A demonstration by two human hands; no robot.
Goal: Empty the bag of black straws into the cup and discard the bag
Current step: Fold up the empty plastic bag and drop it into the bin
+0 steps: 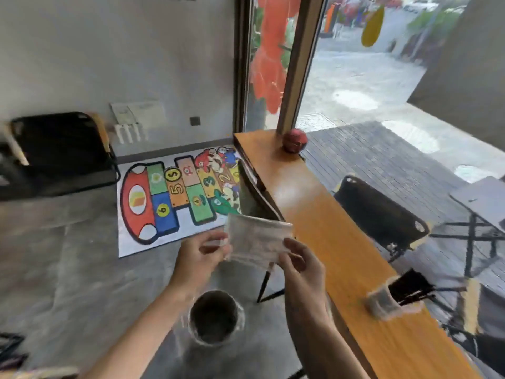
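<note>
Below our hands, on the concrete floor, a round bin (214, 318) lined with clear plastic sits open, dark inside. Above it we hold the clear plastic bag (257, 240), looks empty, stretched flat between both hands. Left hand (200, 259) fingers pinch the bag's left edge; right hand (302, 269) fingers pinch its lower right corner. Bag hangs in the air beside the bench (328, 242), not touching it. On the bench to our right, a clear cup (382, 303) with the black straws (410, 285) in it, fanned out toward the far edge. Frame is motion-blurred there. Farther along the bench, a red ball-shaped thing (294, 140) by the window post. Far left on the floor, a colourful hopscotch mat (177, 198).
</note>
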